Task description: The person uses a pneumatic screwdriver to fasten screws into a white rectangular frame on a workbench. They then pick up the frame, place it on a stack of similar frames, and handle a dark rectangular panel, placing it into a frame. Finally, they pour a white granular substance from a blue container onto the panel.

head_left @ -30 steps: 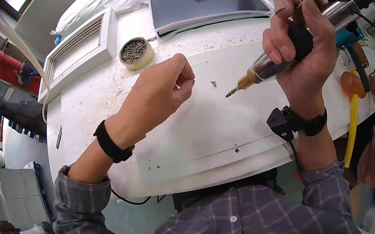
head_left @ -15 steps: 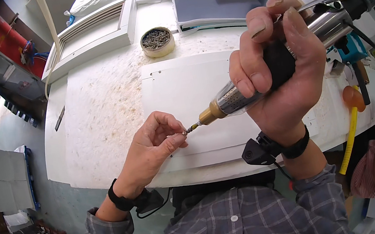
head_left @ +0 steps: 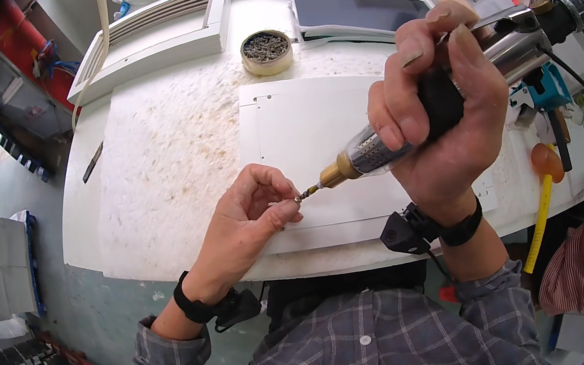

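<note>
The left hand (head_left: 250,210) pinches a tiny, shiny metal piece (head_left: 298,199) at the tip of the silver, brass-nosed power screwdriver (head_left: 371,154) gripped by the right hand (head_left: 448,131); a second ago, fingers and tip stood apart. Beneath lies a flat white panel (head_left: 317,121).

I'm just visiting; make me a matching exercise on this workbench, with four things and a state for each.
1. Right hand
2. Left hand
3. Tub
4. Frame

A. full of screws
B. white, slatted
C. gripping the driver
D. fingers at the driver's tip

Pairs: 1-C, 2-D, 3-A, 4-B
</note>
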